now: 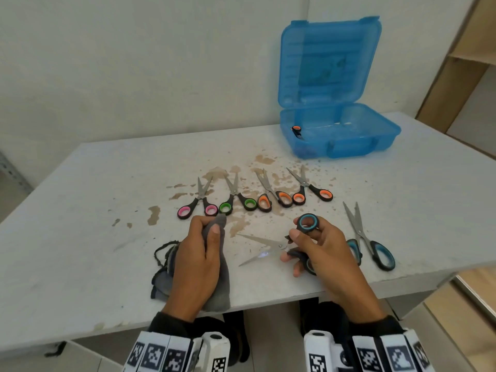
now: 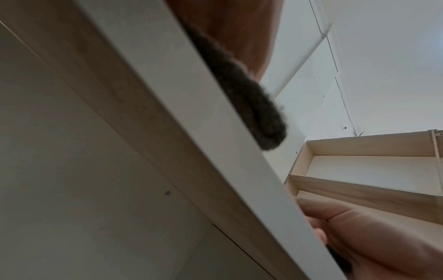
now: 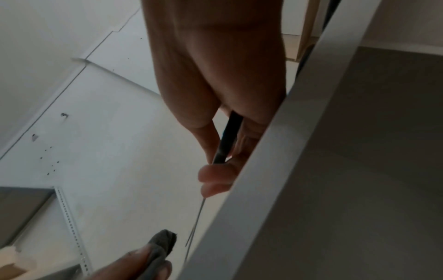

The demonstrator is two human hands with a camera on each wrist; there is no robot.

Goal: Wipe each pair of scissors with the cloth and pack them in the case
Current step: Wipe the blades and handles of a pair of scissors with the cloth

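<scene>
Right hand (image 1: 319,245) gripping open blue-handled steel scissors (image 1: 271,247); left hand (image 1: 200,253) clutching grey cloth (image 1: 218,280). Best wiped hinge-to-tip, along each blade's flat.

Translucent blue case (image 1: 335,124), grey cloth (image 1: 218,277), pink-handled scissors (image 1: 198,204), brown-stained white table (image 1: 80,210)

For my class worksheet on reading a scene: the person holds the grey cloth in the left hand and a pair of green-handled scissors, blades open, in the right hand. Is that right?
One detail is wrong. The scissors in the right hand have blue-lined black handles, not green; the green-handled pair lies untouched in the row on the table. The head view shows this. The rest holds: the left hand grips the grey cloth, and the blades are open.
</scene>
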